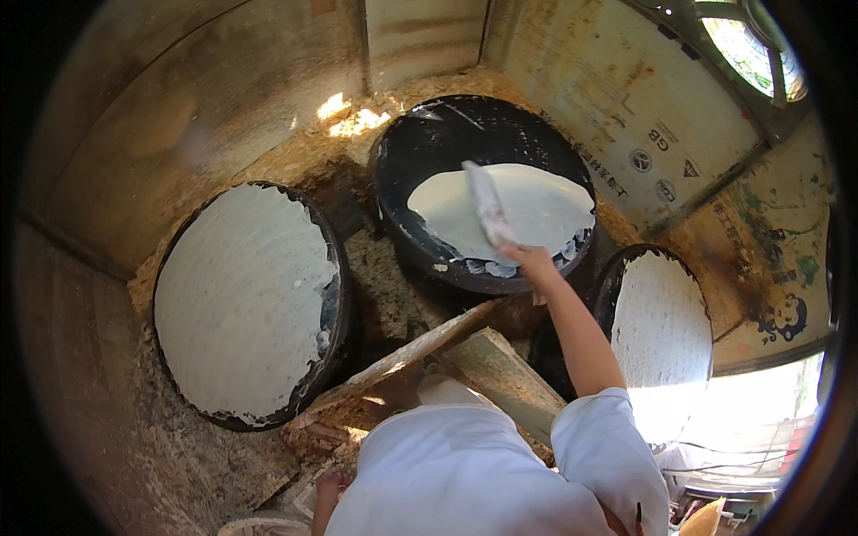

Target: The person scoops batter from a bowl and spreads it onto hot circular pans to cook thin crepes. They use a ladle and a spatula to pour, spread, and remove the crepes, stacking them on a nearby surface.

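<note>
My right hand (533,263) grips the near end of a long, flat, batter-coated spreader (488,201), slightly blurred. The spreader lies across a pool of pale batter (536,204) on a round black griddle (462,127), whose far part is bare and dark. Thin white scraps stick to the griddle's near rim. At the left, a pale sheet of batter (241,301) covers most of a second round griddle (342,295). My left hand (333,479) hangs low beside my white shirt, its fingers curled; whether it holds anything cannot be told.
A third round griddle (606,281) with a pale sheet (653,321) stands at the right. Wooden boards (409,355) lie between me and the griddles. Stained panels (643,100) wall the space. A bucket-like container rim (265,524) shows at the bottom left.
</note>
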Motion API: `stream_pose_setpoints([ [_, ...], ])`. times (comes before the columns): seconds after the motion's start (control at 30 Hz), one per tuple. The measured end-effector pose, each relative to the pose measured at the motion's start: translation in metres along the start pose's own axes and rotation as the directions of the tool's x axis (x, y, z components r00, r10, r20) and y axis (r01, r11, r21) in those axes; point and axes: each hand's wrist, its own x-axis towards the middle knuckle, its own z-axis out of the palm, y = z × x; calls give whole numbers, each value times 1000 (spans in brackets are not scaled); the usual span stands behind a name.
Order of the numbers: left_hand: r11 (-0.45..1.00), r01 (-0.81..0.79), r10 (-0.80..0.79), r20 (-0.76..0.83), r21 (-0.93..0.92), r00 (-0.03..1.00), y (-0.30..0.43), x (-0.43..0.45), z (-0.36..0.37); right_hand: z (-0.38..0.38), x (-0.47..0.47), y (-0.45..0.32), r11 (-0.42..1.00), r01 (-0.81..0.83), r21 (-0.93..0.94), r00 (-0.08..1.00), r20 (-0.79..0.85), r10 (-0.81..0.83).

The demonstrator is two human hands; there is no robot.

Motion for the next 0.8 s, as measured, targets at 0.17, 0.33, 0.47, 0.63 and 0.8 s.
stream_pose_setpoints([
  [0.17, 978, -15, 47, 148, -210, 988, 28, -22, 7, 44, -29, -26, 625, 166, -762, 975, 34, -218],
  [0.33, 998, 45, -38, 126, -51, 991, 9, -14, 13, 22, -7, -13, 449, 135, -883, 936, -35, -349],
  [0.47, 987, 158, -155, -74, 36, 985, 3, -16, 12, -56, 20, 16, 540, -209, -816, 928, -339, -152],
  [0.63, 973, 144, -146, -3, 181, 989, 13, -16, 12, -126, 29, 56, 886, -407, -221, 773, -601, 205],
  [0.8, 912, 55, -54, -14, 406, 998, 31, -22, 23, -104, 50, 33, 850, -323, 417, 902, -135, 409],
])
